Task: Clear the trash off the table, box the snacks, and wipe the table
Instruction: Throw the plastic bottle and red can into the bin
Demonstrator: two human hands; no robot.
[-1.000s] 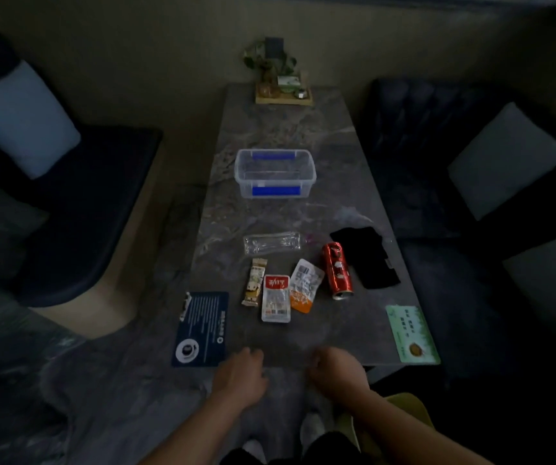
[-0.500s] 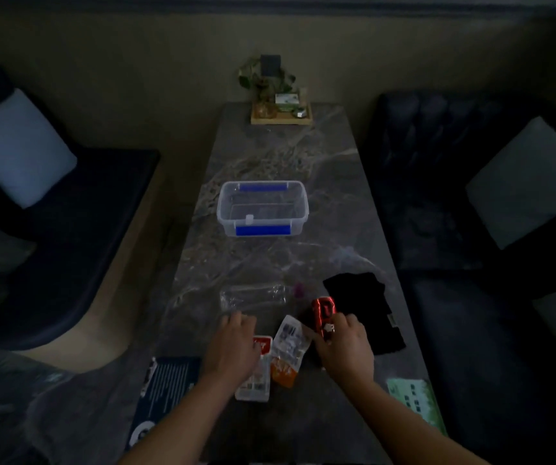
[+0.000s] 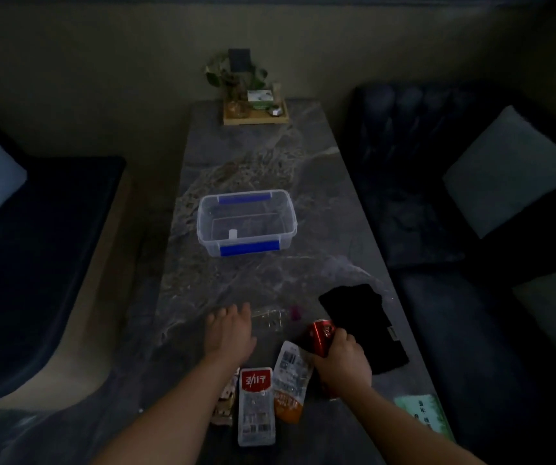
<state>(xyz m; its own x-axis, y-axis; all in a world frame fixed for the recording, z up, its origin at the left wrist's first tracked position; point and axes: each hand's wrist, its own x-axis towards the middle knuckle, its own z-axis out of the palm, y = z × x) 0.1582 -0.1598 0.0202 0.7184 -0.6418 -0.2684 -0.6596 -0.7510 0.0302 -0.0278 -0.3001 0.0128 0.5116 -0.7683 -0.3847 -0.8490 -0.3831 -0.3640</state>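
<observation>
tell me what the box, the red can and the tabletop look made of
Box: clear glossy plastic; its floor shows through the walls. Red can, gripped by the right hand: probably thin metal, with bright highlights on its side. Tabletop: polished stone or a marble-look laminate; pale veins, soft sheen.

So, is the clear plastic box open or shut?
Open. No lid sits on the box; its inner walls and floor show plainly from above.
</observation>
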